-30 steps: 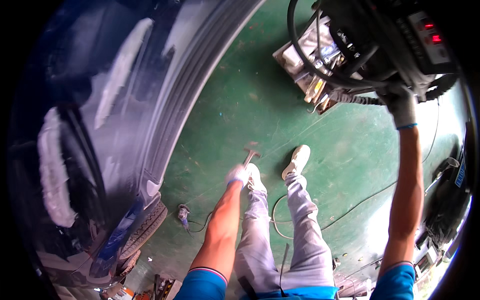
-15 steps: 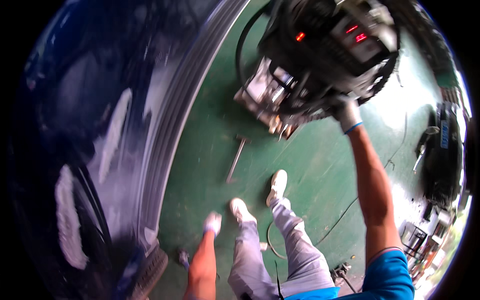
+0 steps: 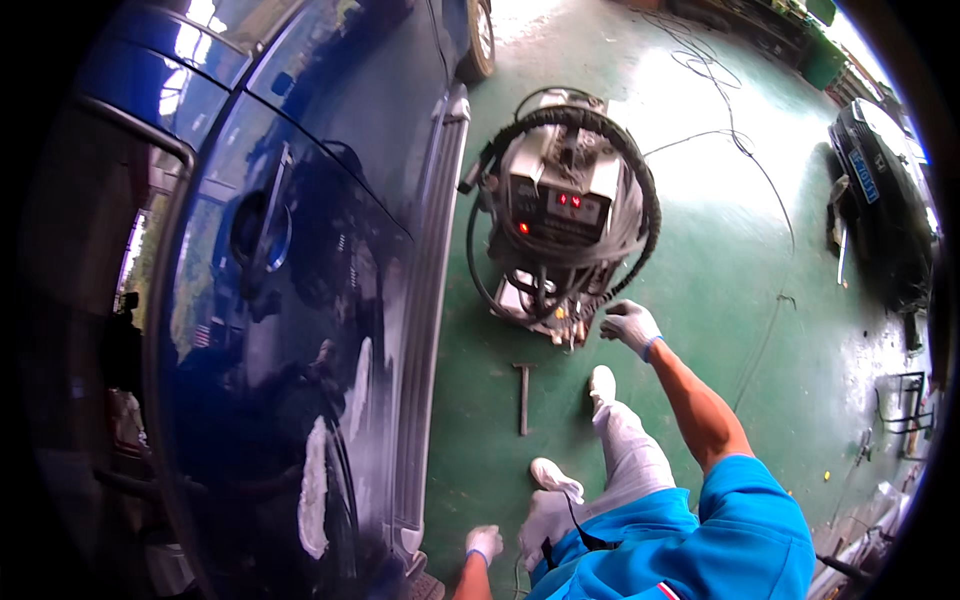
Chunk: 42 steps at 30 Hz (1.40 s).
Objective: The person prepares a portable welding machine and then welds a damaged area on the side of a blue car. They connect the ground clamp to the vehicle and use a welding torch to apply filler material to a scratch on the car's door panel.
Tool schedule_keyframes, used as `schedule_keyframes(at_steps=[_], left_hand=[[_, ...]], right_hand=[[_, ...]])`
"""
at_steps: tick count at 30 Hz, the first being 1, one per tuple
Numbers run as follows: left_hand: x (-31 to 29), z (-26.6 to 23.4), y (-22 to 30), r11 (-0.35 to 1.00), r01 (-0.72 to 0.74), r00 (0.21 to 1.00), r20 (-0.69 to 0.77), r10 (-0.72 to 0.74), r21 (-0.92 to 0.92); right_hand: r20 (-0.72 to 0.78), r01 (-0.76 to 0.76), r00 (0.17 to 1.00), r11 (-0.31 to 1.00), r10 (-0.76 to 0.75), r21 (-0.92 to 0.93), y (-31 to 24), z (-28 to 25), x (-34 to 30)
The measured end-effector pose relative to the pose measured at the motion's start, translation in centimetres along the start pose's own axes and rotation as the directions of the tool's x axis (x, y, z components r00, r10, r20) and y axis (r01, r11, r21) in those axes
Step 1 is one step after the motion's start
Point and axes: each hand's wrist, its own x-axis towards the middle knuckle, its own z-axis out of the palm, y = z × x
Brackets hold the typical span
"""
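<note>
The green floor [image 3: 770, 400] takes up most of the rt. side of the view; along its L edge stands the blue car [image 3: 330, 250], w/ the long ribbed sill [image 3: 420, 350] at its foot. The machine [image 3: 600, 175] stands on the floor near the sill, apart from it, toward the far end; its red display is lit, so prob. powered. A loose bumper [image 3: 885, 215] lies by the floor's R edge, well apart. A thick black hose [image 3: 648, 190] hangs in a big loop round the machine, and a cluttered tray [image 3: 525, 320] sits at its near end. The hands are well apart, both gloved: the R hand [image 3: 630, 328] is bent just beside the tray's R corner, can't tell if touching; the L hand [image 3: 485, 542] is low, nearest the sill's near end, half curled, nothing seen in it. Front shoe [image 3: 602, 385] points at the tray. The hammer [image 3: 524, 400] lies flat on the floor between sill and front shoe, just short of the tray. To work well here, I'd say: keep the R hand low, outside the hose loop so nothing snags; touch solid frame, not tray clutter; keep the L hand off the sill edge; mind the hammer underfoot, ideally pick it up 1st.
</note>
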Motion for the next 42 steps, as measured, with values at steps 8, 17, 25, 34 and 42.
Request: schedule_keyframes(at_steps=[8,17,25,34,42], left_hand=[[25.9,-27.3,35.1,0.323,-0.159,0.985,-0.174,-0.019,-0.933],[50.6,-41.1,51.1,0.217,-0.004,0.990,-0.034,-0.134,-0.976],[43.2,-42.6,59.0,0.144,-0.365,0.877,-0.392,-0.277,-0.920],[18.3,-35.2,80.2,0.496,-0.865,0.334,-0.817,0.471,-0.068],[23.2,-36.0,75.4,0.604,-0.791,0.543,-0.567,0.619,-0.098]], right_hand=[[0.156,-0.154,0.983,0.914,0.101,0.376,-8.4,-3.5,1.6],[0.187,-0.369,0.929,0.836,0.319,0.406,-9.3,-11.1,0.3],[0.185,-0.218,0.972,0.842,0.143,0.494,-18.0,-14.4,2.1],[0.460,-0.056,0.820,0.753,-0.339,0.656,-31.1,-8.7,5.4],[-0.117,-0.083,0.857,-0.359,-0.502,0.930,-26.4,-18.3,3.1]])
